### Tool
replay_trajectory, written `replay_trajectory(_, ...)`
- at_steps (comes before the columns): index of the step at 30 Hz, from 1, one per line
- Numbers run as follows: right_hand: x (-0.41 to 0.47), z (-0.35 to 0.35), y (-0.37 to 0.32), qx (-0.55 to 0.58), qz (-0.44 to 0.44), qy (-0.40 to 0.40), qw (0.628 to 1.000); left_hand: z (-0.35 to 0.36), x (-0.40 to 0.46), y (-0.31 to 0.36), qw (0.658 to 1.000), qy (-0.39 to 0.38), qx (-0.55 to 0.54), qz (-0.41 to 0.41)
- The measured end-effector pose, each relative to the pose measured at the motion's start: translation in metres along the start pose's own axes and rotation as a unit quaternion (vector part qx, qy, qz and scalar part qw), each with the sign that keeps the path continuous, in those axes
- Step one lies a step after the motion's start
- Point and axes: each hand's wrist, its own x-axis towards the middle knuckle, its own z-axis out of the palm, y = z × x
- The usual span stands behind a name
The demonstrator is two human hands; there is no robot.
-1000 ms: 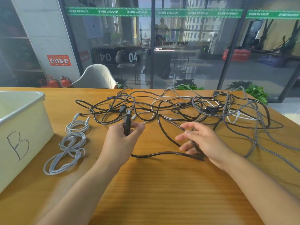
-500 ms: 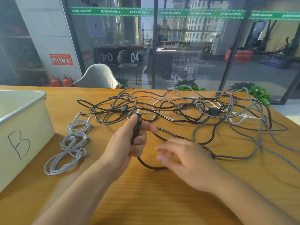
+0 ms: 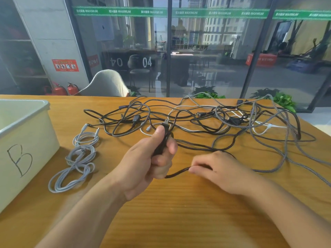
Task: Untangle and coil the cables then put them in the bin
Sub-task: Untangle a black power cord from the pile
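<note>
A tangle of black, grey braided and white cables [image 3: 223, 122] spreads over the far half of the wooden table [image 3: 179, 212]. My left hand [image 3: 148, 161] grips the plug end of a black cable [image 3: 177, 173], with the plug [image 3: 163, 135] sticking up past my thumb. That cable loops below my left fist to my right hand [image 3: 220, 172], whose fingertips pinch it just above the table. Two coiled grey cables [image 3: 78, 160] lie at the left. The cream bin [image 3: 23, 140], marked "B", stands at the left edge.
A glass wall runs behind the table's far edge, with a white chair [image 3: 105, 85] and green plants [image 3: 283, 101] beyond it. Braided grey cable strands trail toward the right edge of the table.
My right hand has slid left along the black cable toward my left hand, shortening the loop between them. My left hand has turned the plug more upright.
</note>
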Motion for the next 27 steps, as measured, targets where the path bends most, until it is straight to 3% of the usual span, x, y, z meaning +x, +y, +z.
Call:
replay_trajectory(5, 0.0, -0.01, 0.011, -0.003, 0.077, 0.155, 0.985, 0.005, 0.0, -0.007, 0.995, -0.072, 0.05, -0.039)
replay_trajectory(8, 0.002, -0.009, 0.0, 0.025, 0.069, 0.299, 0.951, 0.011, 0.001, -0.012, 0.992, -0.078, 0.09, -0.051)
replay_trajectory(10, 0.0, -0.007, -0.009, 0.089, 0.053, 0.339, 0.935, 0.012, 0.002, -0.014, 0.99, -0.062, 0.109, -0.058)
replay_trajectory(17, -0.007, -0.002, -0.046, 0.276, 0.001, 0.273, 0.922, 0.015, 0.007, -0.026, 0.983, -0.025, 0.175, -0.042)
replay_trajectory(21, -0.008, 0.004, -0.05, 0.268, -0.034, 0.208, 0.94, 0.015, 0.007, -0.026, 0.984, 0.028, 0.175, -0.019)
replay_trajectory(27, -0.012, 0.008, -0.058, 0.135, -0.041, 0.221, 0.965, 0.015, 0.009, -0.033, 0.983, 0.058, 0.176, -0.01)
